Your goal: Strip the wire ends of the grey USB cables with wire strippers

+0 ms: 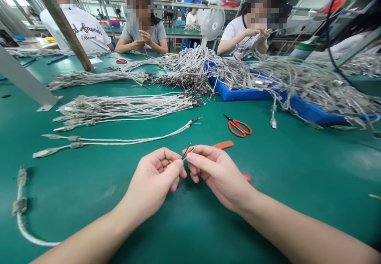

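Observation:
My left hand [157, 174] is closed in a pinch at the stripped end of a USB cable. That cable [32, 236] appears to run under my left forearm, and its USB plug [21, 176] lies at the far left. Fine black and white wires [187, 152] stick out between my fingertips. My right hand [218, 172] pinches the wires at the same spot, nearly touching my left. Behind my right hand lies a tool with an orange handle [224, 144] and a red part [246, 176], mostly hidden.
Orange-handled scissors [239, 128] lie ahead. Two USB cables [119, 141] and a cable bundle [127, 107] lie to the left. Blue trays [244, 94] heaped with cables stand at the right. A metal post [26, 75] rises at left. Co-workers sit across the table.

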Action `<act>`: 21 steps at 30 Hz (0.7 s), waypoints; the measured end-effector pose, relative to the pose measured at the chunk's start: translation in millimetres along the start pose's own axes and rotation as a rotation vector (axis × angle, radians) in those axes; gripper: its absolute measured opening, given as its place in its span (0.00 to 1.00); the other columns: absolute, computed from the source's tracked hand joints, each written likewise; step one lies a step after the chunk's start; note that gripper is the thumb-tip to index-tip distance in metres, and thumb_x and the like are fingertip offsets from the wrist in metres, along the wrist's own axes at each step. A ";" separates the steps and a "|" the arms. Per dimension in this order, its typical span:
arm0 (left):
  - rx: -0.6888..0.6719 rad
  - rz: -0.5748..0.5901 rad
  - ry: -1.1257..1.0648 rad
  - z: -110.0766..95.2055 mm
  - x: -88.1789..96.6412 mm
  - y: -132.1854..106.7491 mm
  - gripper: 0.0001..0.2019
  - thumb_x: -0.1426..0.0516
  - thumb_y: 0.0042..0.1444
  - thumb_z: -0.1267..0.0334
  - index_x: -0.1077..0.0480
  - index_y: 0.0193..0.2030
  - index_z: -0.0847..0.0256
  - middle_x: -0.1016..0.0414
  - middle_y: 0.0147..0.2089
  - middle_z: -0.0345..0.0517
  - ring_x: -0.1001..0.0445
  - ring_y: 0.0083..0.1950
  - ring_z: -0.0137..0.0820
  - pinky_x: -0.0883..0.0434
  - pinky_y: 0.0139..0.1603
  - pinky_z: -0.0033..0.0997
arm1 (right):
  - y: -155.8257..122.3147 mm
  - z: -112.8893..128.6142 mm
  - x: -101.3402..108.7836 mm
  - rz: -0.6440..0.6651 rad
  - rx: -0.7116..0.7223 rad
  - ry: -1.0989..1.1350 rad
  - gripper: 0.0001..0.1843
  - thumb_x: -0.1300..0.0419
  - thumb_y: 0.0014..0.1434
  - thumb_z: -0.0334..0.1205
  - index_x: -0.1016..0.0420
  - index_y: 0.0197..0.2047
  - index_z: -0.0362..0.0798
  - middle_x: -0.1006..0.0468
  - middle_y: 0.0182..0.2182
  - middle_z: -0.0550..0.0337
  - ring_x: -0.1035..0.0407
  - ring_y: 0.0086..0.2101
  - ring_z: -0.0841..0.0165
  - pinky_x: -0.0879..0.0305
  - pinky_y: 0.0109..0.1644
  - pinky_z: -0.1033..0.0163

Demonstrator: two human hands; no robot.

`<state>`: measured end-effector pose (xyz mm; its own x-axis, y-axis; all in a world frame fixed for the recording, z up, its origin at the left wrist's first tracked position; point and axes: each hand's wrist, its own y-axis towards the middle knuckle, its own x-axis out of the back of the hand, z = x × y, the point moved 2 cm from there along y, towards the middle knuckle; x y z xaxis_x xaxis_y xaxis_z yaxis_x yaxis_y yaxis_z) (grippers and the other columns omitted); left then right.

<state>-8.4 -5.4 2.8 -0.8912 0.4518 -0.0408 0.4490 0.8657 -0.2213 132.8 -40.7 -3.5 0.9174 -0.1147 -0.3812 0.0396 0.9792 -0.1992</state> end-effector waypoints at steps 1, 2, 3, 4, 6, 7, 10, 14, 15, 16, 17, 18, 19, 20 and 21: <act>-0.003 0.016 -0.020 0.8 0.1 -0.1 0.08 0.41 0.56 0.62 0.32 0.28 0.62 0.27 0.23 0.39 0.38 0.19 0.21 0.42 0.20 0.22 | -0.4 -0.8 -0.7 0.012 0.003 -0.013 0.08 0.33 0.52 0.41 0.22 0.31 0.45 0.30 0.21 0.64 0.38 0.24 0.72 0.42 0.27 0.66; -0.005 0.032 -0.042 1.8 0.3 -0.1 0.09 0.41 0.56 0.62 0.32 0.28 0.62 0.28 0.23 0.39 0.38 0.19 0.21 0.43 0.20 0.22 | -0.8 -1.5 -1.4 0.025 0.007 -0.022 0.07 0.33 0.52 0.40 0.22 0.30 0.45 0.29 0.21 0.63 0.38 0.24 0.72 0.41 0.27 0.66; -0.006 0.046 -0.065 2.9 0.6 -0.2 0.09 0.41 0.56 0.62 0.32 0.28 0.62 0.28 0.23 0.39 0.38 0.19 0.21 0.43 0.20 0.22 | -1.2 -2.1 -2.1 0.037 0.013 -0.029 0.07 0.33 0.52 0.40 0.22 0.30 0.45 0.28 0.22 0.62 0.37 0.24 0.72 0.40 0.27 0.65; -0.006 0.060 -0.091 4.0 1.0 -0.4 0.09 0.41 0.56 0.62 0.32 0.28 0.62 0.28 0.23 0.39 0.38 0.19 0.21 0.43 0.21 0.22 | -1.6 -2.6 -2.7 0.045 0.019 -0.034 0.06 0.34 0.53 0.40 0.22 0.30 0.45 0.28 0.23 0.62 0.37 0.25 0.72 0.39 0.28 0.65; -0.006 0.086 -0.137 5.8 2.0 -0.5 0.09 0.41 0.57 0.61 0.32 0.28 0.62 0.28 0.23 0.39 0.39 0.19 0.21 0.44 0.21 0.22 | -2.1 -3.2 -3.7 0.042 0.031 -0.037 0.06 0.34 0.52 0.39 0.22 0.31 0.45 0.27 0.23 0.61 0.36 0.25 0.71 0.39 0.28 0.65; -0.007 0.098 -0.157 6.3 2.4 -0.4 0.09 0.41 0.57 0.61 0.32 0.29 0.63 0.28 0.24 0.39 0.39 0.19 0.21 0.44 0.21 0.23 | -2.2 -3.4 -4.0 0.033 0.036 -0.039 0.05 0.34 0.52 0.39 0.22 0.31 0.46 0.27 0.23 0.61 0.35 0.25 0.71 0.38 0.28 0.65; -0.004 0.117 -0.182 6.8 3.4 0.2 0.09 0.41 0.58 0.61 0.32 0.30 0.63 0.28 0.25 0.40 0.39 0.20 0.21 0.45 0.22 0.23 | -2.1 -4.2 -4.4 0.004 0.048 -0.055 0.05 0.33 0.51 0.38 0.23 0.30 0.46 0.27 0.21 0.62 0.35 0.25 0.71 0.38 0.27 0.66; 0.012 0.133 -0.180 6.4 2.7 0.5 0.09 0.41 0.58 0.61 0.31 0.30 0.63 0.28 0.24 0.38 0.39 0.20 0.21 0.45 0.22 0.23 | -1.6 -4.7 -4.2 -0.008 0.082 -0.094 0.05 0.34 0.52 0.38 0.24 0.31 0.45 0.26 0.21 0.63 0.34 0.24 0.71 0.38 0.27 0.66; 0.016 0.137 -0.185 6.1 2.2 0.3 0.09 0.41 0.58 0.61 0.31 0.30 0.63 0.29 0.22 0.38 0.39 0.20 0.21 0.44 0.23 0.23 | -1.7 -4.7 -4.2 -0.006 0.094 -0.103 0.06 0.34 0.53 0.38 0.25 0.31 0.46 0.26 0.21 0.63 0.34 0.24 0.72 0.38 0.27 0.66; 0.023 0.141 -0.191 5.9 1.7 0.1 0.09 0.41 0.58 0.61 0.31 0.30 0.63 0.31 0.21 0.37 0.38 0.21 0.22 0.43 0.23 0.23 | -1.9 -4.6 -4.2 -0.002 0.106 -0.110 0.06 0.34 0.53 0.39 0.25 0.30 0.46 0.26 0.21 0.63 0.34 0.23 0.72 0.39 0.27 0.66; 0.031 0.141 -0.195 5.6 1.2 0.0 0.09 0.41 0.58 0.60 0.31 0.29 0.63 0.32 0.19 0.36 0.38 0.21 0.23 0.43 0.24 0.23 | -2.2 -4.6 -4.3 0.001 0.116 -0.113 0.06 0.34 0.53 0.39 0.25 0.30 0.46 0.26 0.21 0.64 0.34 0.23 0.72 0.39 0.27 0.66; 0.041 0.140 -0.198 5.4 0.7 -0.1 0.10 0.41 0.57 0.60 0.31 0.30 0.63 0.33 0.18 0.36 0.37 0.21 0.23 0.43 0.23 0.23 | -2.5 -4.6 -4.4 0.003 0.123 -0.114 0.06 0.34 0.53 0.39 0.25 0.30 0.46 0.27 0.20 0.64 0.34 0.23 0.72 0.39 0.27 0.66; 0.049 0.141 -0.196 5.2 0.3 -0.1 0.10 0.41 0.57 0.60 0.31 0.30 0.63 0.33 0.18 0.36 0.37 0.21 0.23 0.44 0.23 0.23 | -2.8 -4.9 -4.3 0.001 0.125 -0.113 0.07 0.34 0.53 0.39 0.26 0.30 0.46 0.27 0.20 0.64 0.34 0.23 0.72 0.39 0.28 0.66; 0.053 0.145 -0.191 5.1 -0.2 -0.1 0.10 0.41 0.57 0.59 0.31 0.30 0.63 0.32 0.18 0.37 0.37 0.20 0.23 0.44 0.22 0.22 | -3.0 -5.3 -4.1 -0.004 0.125 -0.112 0.07 0.34 0.53 0.39 0.26 0.30 0.46 0.27 0.20 0.65 0.34 0.23 0.73 0.38 0.28 0.66; 0.051 0.150 -0.186 4.9 -0.6 0.1 0.10 0.41 0.57 0.59 0.31 0.30 0.63 0.31 0.19 0.38 0.37 0.20 0.23 0.44 0.21 0.22 | -3.0 -5.9 -3.7 -0.013 0.124 -0.110 0.07 0.34 0.53 0.39 0.26 0.30 0.46 0.27 0.20 0.65 0.34 0.23 0.73 0.38 0.28 0.66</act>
<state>-8.1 -6.6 -2.0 -0.8134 0.5231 -0.2547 0.5777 0.7776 -0.2480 126.9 -44.2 -6.8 0.9540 -0.1150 -0.2767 0.0942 0.9917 -0.0875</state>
